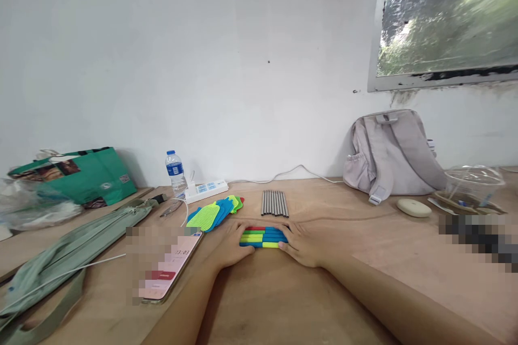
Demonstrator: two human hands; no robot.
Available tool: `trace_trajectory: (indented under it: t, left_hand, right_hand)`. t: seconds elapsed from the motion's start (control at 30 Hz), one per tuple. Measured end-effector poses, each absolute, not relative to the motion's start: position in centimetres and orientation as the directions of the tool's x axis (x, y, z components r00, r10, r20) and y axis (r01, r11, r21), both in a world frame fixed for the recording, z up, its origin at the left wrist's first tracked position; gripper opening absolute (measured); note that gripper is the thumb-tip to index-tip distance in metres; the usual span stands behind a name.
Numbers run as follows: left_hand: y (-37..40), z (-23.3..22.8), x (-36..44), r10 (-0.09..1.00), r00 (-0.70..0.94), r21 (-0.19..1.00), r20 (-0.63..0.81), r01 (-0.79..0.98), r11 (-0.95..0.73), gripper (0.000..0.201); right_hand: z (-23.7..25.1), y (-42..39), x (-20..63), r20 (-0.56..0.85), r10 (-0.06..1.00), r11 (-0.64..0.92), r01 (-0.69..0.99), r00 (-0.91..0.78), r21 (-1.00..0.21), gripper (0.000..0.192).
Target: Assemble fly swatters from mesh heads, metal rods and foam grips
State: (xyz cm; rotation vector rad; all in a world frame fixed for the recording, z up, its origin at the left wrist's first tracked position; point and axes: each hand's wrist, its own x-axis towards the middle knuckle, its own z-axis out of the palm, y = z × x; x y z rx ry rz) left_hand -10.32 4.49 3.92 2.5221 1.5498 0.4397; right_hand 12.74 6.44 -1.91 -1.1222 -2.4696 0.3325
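Left hand (231, 245) and right hand (301, 245) lie flat on the table (283, 302), pressing inward on both ends of a row of coloured handles (263, 237), evidently squaring them. Metal rods (274, 202) and mesh heads (214, 213) lie just beyond.

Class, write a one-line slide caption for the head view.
Both hands, left hand and right hand, press a row of coloured handles together on a wooden table.
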Motion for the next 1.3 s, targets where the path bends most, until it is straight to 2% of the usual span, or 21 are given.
trace_trajectory:
  t: [0.17, 0.37, 0.53, 0.67, 1.03, 1.3]
  left_hand:
    - [4.3, 4.2, -10.2, 0.924, 0.370, 0.276, 0.095, 0.882, -0.382, 0.044]
    - [4.2, 4.1, -10.3, 0.922, 0.383, 0.320, 0.056, 0.868, -0.380, 0.036]
    - [4.9, 2.9, -10.7, 0.901, 0.433, 0.424, 0.013, 0.814, -0.397, 0.044]
    - [5.3, 2.5, -10.8, 0.894, 0.449, 0.456, 0.006, 0.794, -0.402, 0.046]
    - [4.4, 3.1, -10.4, 0.877, 0.474, 0.322, 0.080, 0.820, -0.473, 0.044]
    - [4.3, 2.1, -9.7, 0.869, 0.485, 0.333, 0.103, 0.806, -0.489, 0.051]
  right_hand:
    - [-1.5, 6.6, 13.0, 0.206, 0.746, 0.661, 0.669, -0.633, -0.340, 0.052]
    - [-1.4, 6.8, 13.4, 0.190, 0.727, 0.678, 0.649, -0.660, -0.345, 0.049]
    - [-1.1, 6.6, 13.7, 0.186, 0.710, 0.694, 0.630, -0.679, -0.350, 0.046]
    - [-1.2, 6.5, 13.8, 0.196, 0.711, 0.693, 0.623, -0.675, -0.363, 0.045]
    - [-1.5, 6.3, 13.8, 0.246, 0.717, 0.691, 0.617, -0.652, -0.377, 0.041]
    - [-1.1, 5.5, 13.0, 0.260, 0.724, 0.688, 0.646, -0.639, -0.330, 0.033]
